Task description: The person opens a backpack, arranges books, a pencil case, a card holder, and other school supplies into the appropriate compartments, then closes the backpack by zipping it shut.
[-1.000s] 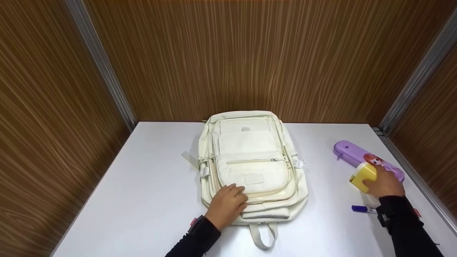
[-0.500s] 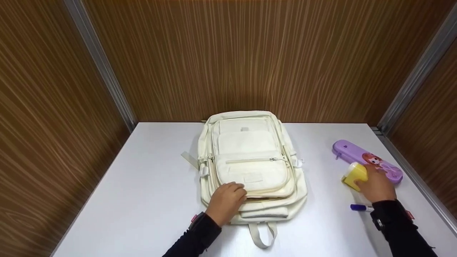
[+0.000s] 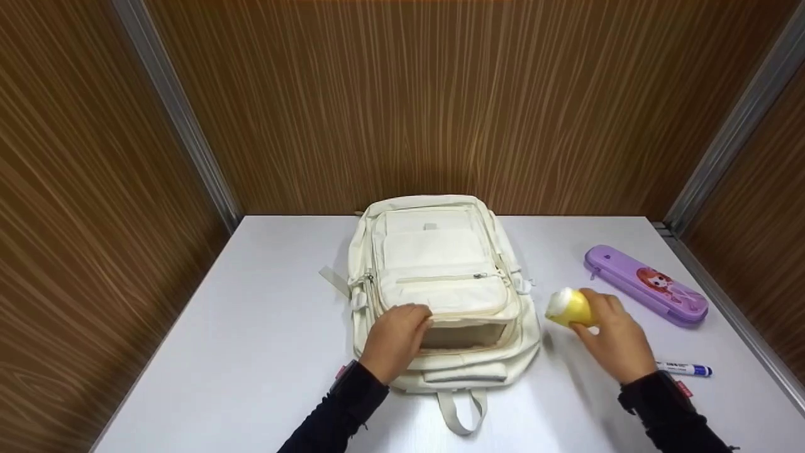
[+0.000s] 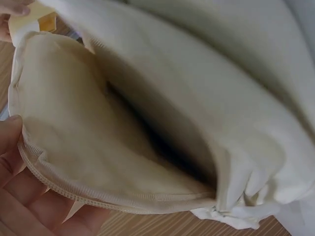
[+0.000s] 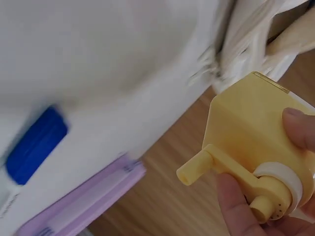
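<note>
A cream backpack (image 3: 437, 248) lies on the white table, its front compartment gaping at the lower end. My left hand (image 3: 395, 343) grips the edge of the compartment's flap (image 4: 59, 108) and holds it up; the left wrist view looks into the dark opening. To the right of the bag, my right hand (image 3: 619, 340) holds a yellow crank pencil sharpener (image 5: 256, 118) above the table, thumb on its body. The sharpener's crank handle (image 5: 194, 167) shows in the right wrist view.
A purple pencil case (image 3: 648, 286) with a cartoon figure lies at the right. Nearer the front is a marker (image 3: 688, 369) with a blue cap, partly covered by the right wrist. Wood-grain panels (image 3: 402, 107) wall the table's back and sides.
My right hand has carried the pencil sharpener left, away from the pencil case towards the backpack. The left hand has raised the flap, and the compartment's mouth has widened.
</note>
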Demonstrator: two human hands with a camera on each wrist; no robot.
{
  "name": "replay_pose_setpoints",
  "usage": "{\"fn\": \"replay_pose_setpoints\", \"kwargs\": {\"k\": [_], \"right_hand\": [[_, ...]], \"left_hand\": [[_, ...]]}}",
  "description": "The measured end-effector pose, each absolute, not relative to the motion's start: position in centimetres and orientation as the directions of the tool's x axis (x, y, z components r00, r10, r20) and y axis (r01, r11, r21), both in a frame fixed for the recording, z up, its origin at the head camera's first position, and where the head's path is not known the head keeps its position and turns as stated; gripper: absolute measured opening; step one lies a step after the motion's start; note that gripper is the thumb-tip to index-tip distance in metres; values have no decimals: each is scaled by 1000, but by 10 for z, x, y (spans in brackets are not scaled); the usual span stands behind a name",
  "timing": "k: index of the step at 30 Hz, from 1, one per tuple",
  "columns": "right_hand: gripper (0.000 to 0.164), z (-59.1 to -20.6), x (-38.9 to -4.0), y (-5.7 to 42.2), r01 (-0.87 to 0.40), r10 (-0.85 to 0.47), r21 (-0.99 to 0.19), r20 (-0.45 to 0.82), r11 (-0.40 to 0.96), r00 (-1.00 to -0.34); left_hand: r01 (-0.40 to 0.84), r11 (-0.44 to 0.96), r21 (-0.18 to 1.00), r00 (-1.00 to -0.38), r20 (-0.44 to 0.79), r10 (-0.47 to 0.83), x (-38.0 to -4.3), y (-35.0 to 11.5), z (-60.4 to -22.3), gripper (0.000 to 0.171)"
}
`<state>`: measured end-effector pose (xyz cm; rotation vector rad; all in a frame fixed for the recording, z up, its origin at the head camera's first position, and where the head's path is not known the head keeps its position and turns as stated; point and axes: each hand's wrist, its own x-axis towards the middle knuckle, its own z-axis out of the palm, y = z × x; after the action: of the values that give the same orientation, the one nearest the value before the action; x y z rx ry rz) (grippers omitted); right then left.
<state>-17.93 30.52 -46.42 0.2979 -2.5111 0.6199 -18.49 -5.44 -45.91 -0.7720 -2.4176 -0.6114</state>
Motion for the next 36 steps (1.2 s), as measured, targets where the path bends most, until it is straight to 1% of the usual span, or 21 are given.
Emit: {"fn": "replay_pose_setpoints", "kwargs": {"k": [3,7,12,21,26,28,32,34,36], "right_hand": [[67,-466,-173,286,-400,-137,-331,599,854,-789],[67,-468,-168,261,-463,-206,-298,610,835,-765],[66,-471,-171,230,-541,-285,-260,628,800,-724],[65,-472,-190,182,-687,-448,-110,683,718,-577],[58,-469,-208,162,-713,-505,11,713,701,-486],[56,-468,-215,156,-714,-524,50,716,698,-462],[52,-467,-228,146,-717,-542,79,712,693,-446],[49,-466,-234,142,-713,-545,77,703,697,-457],[48,-467,-238,137,-703,-551,74,681,707,-483]], "left_hand": [[625,728,283,-692,632,349,-187,-55,-452,12],[611,725,319,-691,661,291,-190,-53,-445,14],[588,725,360,-697,680,227,-194,-51,-439,16],[572,716,399,-708,681,186,-197,-47,-432,18],[578,697,425,-705,690,164,-198,-45,-428,18],[581,691,430,-702,694,158,-198,-45,-427,19],[580,685,441,-703,696,146,-198,-44,-423,19],[576,684,447,-707,693,143,-198,-43,-421,20],[577,680,452,-710,690,142,-198,-43,-421,21]]}}
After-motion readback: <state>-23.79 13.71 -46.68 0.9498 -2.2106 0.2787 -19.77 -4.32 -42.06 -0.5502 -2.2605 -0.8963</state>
